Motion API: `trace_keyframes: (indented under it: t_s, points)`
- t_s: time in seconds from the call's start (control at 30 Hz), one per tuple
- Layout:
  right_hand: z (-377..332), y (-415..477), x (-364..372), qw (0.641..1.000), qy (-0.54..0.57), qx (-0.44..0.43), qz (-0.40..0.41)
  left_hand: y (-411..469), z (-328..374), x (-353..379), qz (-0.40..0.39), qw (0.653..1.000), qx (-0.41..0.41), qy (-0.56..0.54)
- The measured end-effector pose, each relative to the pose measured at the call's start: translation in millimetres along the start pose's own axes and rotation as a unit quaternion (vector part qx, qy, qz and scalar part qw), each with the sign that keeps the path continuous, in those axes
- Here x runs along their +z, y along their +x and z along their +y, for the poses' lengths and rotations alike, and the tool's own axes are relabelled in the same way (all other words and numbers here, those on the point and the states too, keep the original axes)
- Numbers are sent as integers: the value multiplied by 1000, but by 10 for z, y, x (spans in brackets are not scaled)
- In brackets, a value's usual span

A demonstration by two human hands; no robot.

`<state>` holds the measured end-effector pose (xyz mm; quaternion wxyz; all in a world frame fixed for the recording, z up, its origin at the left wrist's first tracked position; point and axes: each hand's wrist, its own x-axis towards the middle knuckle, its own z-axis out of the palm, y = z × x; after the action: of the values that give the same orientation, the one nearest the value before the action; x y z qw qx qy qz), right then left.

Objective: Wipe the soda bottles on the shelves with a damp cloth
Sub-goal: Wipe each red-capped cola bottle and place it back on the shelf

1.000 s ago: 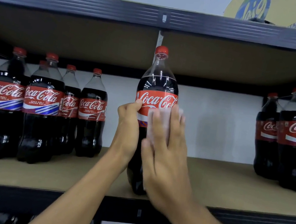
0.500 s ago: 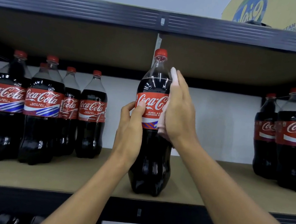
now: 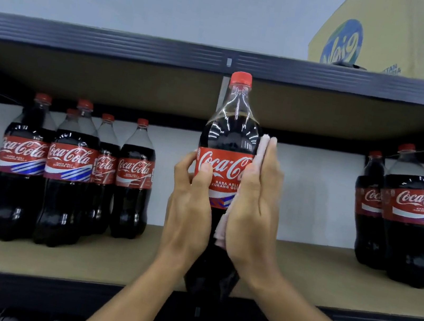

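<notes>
On the left of the shelf we count five left bottles, standing close together. Each is filled with dark cola to the shoulder, clear in the neck, and has a red cap and a red label.

In the middle, nearer to us than the rest, is the bottle being wiped. It is upright and holds the same dark cola. Its base is at the near edge of the shelf, and we cannot tell whether it rests there or is lifted a little. Its cap reaches up in front of the upper shelf.

The left hand grips the bottle's left side, with the thumb on the label and the fingers curled behind. One pale pink cloth lies against the bottle's right side. The right hand presses it there with flat, straight fingers held together, and cloth edges show above the fingertips and below the palm.

On the far right we count two right bottles, also full of cola. That makes eight bottles on this shelf. One yellow box sits on the upper shelf at the right.
</notes>
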<state>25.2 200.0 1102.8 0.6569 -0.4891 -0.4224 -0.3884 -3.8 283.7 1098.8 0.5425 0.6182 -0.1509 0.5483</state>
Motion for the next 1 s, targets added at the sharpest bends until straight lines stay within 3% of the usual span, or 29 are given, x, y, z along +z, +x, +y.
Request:
trace_keyframes:
  t_s: [0.13, 0.3, 0.4, 0.5, 0.63, 0.7, 0.83, 1.0]
  points:
    - [-235, 453, -34, 989, -65, -128, -43, -63, 19, -38, -9, 999, 35, -17]
    - [-546, 946, -41, 954, -147, -245, -89, -75, -1, -36, -17, 997, 21, -70]
    - [-670, 1152, -53, 964, -120, -166, -167, -84, -1, -37, -14, 996, 16, -92]
    - [-722, 1219, -48, 981, -35, -81, -173, -83, 6, -38, -11, 994, 15, -106]
    - [-738, 1180, -63, 972, -73, -120, -188, -82, 19, -45, -17, 993, 14, -114]
    - [-734, 1213, -75, 972, -77, -118, -190, -78, 22, -34, -25, 994, 16, -107]
    - [-660, 1294, -33, 985, -2, -6, -175, -62, -8, -7, -20, 996, 14, -85]
    - [-338, 753, 54, 993, 37, 22, -111, -6, -54, -34, 32, 998, -12, -61]
